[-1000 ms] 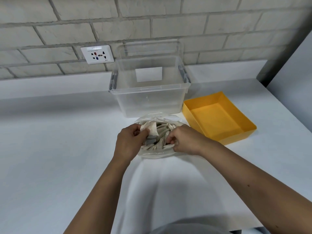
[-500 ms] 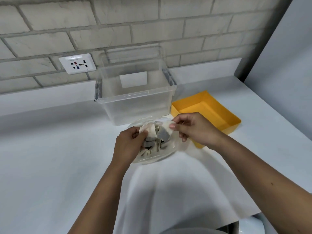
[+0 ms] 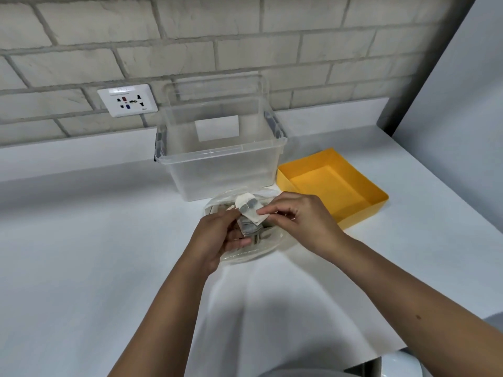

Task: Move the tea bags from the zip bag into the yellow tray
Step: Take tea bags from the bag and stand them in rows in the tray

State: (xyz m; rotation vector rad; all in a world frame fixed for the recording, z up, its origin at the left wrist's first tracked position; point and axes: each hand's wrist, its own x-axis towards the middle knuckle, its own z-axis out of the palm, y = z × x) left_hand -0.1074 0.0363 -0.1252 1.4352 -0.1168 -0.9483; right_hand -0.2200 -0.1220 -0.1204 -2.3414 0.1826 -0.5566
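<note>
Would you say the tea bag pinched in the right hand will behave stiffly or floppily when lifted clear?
Probably floppy: the tea bag bends where the right hand pinches its corner. Likely very light, since a fingertip pinch holds it. Its thin paper looks tearable, so a gentle pull from the zip bag seems wise.

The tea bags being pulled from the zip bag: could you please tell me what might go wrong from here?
1. The right hand pinches one tea bag only by its corner, so it may slip or tear.
2. The left hand holds a bunch of tea bags loosely; some could spill onto the table short of the yellow tray.
</note>
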